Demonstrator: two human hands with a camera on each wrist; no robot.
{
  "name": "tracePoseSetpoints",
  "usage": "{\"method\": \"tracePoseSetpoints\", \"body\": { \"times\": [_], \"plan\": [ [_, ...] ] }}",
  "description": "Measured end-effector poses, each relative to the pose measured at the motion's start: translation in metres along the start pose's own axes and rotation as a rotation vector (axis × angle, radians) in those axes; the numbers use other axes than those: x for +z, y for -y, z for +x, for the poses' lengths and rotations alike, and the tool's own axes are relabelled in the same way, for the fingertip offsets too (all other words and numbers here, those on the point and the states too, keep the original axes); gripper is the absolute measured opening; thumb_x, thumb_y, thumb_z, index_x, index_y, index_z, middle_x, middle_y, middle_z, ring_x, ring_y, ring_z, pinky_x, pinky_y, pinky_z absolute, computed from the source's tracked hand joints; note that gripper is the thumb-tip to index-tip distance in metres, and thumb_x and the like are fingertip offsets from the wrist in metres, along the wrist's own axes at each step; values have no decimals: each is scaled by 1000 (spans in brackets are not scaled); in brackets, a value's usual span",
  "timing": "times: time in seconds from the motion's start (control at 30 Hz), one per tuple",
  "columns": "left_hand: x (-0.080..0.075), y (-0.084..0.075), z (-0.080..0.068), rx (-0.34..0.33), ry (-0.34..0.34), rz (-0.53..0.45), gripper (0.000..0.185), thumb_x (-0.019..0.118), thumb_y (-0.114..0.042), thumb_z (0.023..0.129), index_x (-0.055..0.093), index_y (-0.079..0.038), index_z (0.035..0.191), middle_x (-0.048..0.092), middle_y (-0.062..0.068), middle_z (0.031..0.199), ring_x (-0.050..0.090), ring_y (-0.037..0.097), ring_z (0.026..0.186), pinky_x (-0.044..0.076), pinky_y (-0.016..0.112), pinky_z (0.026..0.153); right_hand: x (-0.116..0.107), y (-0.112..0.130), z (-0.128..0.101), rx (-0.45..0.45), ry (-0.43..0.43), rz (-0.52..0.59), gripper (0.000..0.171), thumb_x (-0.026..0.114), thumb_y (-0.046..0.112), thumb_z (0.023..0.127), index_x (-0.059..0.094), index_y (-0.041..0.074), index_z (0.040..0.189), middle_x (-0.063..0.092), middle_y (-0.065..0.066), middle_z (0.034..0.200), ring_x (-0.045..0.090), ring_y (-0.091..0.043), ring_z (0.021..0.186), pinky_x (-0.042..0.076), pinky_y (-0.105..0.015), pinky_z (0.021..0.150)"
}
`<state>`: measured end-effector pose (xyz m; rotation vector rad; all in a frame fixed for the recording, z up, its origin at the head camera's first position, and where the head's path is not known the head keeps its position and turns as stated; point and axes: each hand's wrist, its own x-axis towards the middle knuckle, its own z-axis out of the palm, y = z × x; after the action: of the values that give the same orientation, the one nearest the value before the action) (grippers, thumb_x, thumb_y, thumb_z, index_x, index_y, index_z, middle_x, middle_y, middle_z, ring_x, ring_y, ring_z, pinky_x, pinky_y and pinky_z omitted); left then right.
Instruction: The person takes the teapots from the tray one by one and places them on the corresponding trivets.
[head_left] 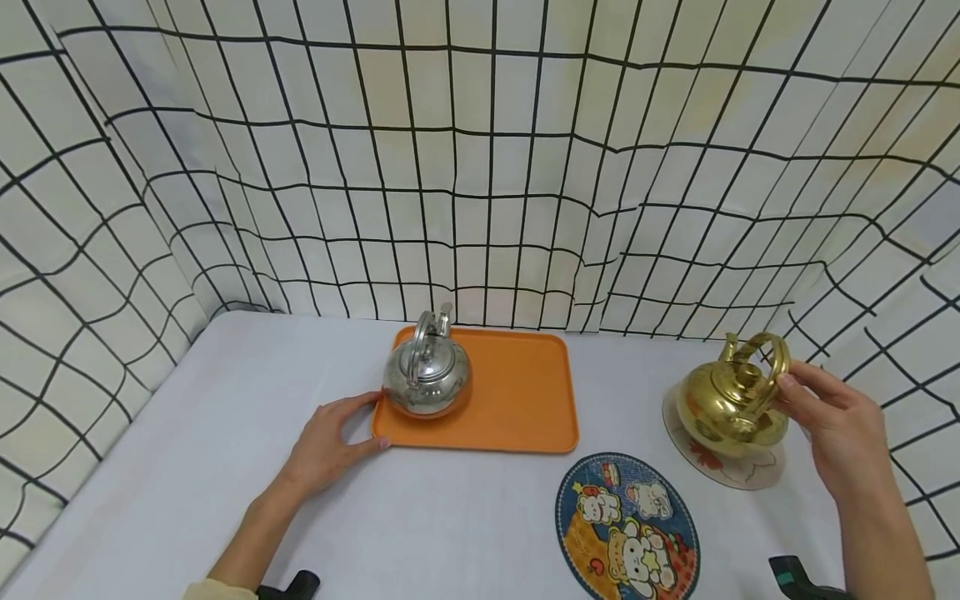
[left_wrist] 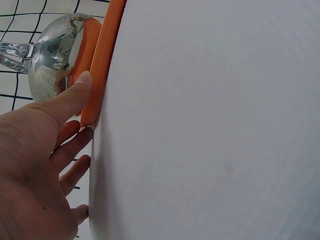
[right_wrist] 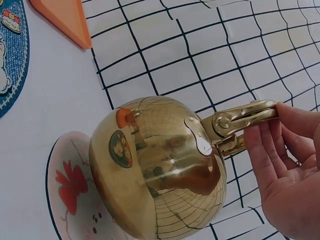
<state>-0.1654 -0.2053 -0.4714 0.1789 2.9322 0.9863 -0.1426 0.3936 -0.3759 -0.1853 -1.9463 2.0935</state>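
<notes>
Here the right hand (head_left: 840,433) pinches the upright handle of a gold kettle (head_left: 731,400), thumb and fingertips closed on the arch of the handle, as the right wrist view shows plainly. The kettle sits on a pale round mat with red leaves (head_left: 738,467) at the right side of the white tabletop (head_left: 225,417), its spout pointing away toward the checked cloth backdrop (head_left: 480,167). The left hand (head_left: 330,442) lies flat on the tabletop with its fingers straight and loose, thumb and fingertips touching the near left corner of an orange tray (head_left: 525,392); it holds nothing. On the left part of that tray stands a silver kettle (head_left: 426,375), handle raised, just beyond the left hand's thumb. Between the tray and the gold kettle, nearer the camera, lies a round blue mat with cartoon animals (head_left: 626,529), apart from both. The two kettles stand well apart, with the tray's bare right half between them.
</notes>
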Motion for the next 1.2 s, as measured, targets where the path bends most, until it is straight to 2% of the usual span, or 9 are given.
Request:
{"method": "tracePoseSetpoints", "body": {
  "times": [0.27, 0.53, 0.7, 0.97, 1.2],
  "plan": [
    [0, 1, 0, 8, -5, -2, 76, 83, -39, 88, 54, -10, 151, 55, 19, 155, 44, 46, 146, 34, 68, 121, -5, -1, 0, -2, 8, 51, 22, 72, 7, 97, 78, 13, 117, 73, 11, 109, 76, -2, 87, 61, -12, 79],
    [0, 2, 0, 10, -4, -14, 76, 84, -38, 88, 53, -11, 152, 55, 18, 155, 43, 46, 146, 33, 68, 122, -12, -3, 0, -36, 64, 81, 24, 67, 1, 99, 78, 11, 118, 75, 9, 109, 77, -3, 89, 62, -14, 80],
    [0, 1, -1, -2, -2, -16, 76, 83, -38, 89, 53, -11, 152, 54, 19, 156, 42, 46, 147, 33, 69, 122, -16, -4, 1, -37, 57, 48, 23, 66, 3, 100, 78, 12, 117, 77, 9, 105, 77, -4, 86, 61, -12, 80],
    [0, 1, -1, -7, 0, -13, 75, 82, -39, 89, 53, -11, 152, 53, 19, 156, 42, 46, 147, 33, 69, 122, -20, -6, 3, -20, 76, 67, 23, 64, 3, 101, 78, 12, 116, 77, 8, 105, 77, -5, 87, 61, -13, 79],
    [0, 2, 0, -9, 0, -10, 75, 82, -39, 89, 53, -11, 152, 53, 19, 156, 42, 46, 147, 33, 69, 122, -22, -6, 4, 2, 38, 73, 22, 64, 3, 101, 80, 12, 113, 78, 9, 102, 77, -5, 83, 61, -14, 75]
  ]
}}
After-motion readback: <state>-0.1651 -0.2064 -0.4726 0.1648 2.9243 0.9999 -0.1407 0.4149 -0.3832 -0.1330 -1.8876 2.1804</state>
